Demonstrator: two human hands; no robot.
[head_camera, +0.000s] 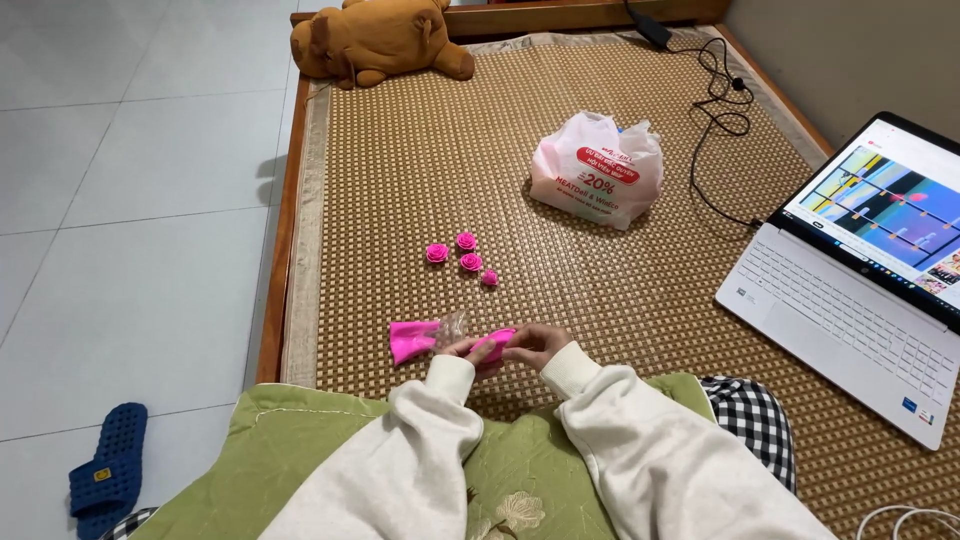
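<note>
My left hand (466, 350) and my right hand (535, 346) meet over the woven mat, both pinching a small bright pink piece (495, 343) between their fingers. Just left of my hands lies a clear packet (425, 336) holding more pink material. Farther up the mat sit several small pink rosettes (462, 256) in a loose cluster, apart from my hands. White sleeves cover both forearms.
A white plastic bag (597, 170) stands mid-mat. An open white laptop (860, 290) sits at the right, with a black cable (722, 105) behind it. A brown plush bear (375, 40) lies at the far edge. A green cushion (300, 450) covers my lap. A blue slipper (108, 470) lies on the tiled floor.
</note>
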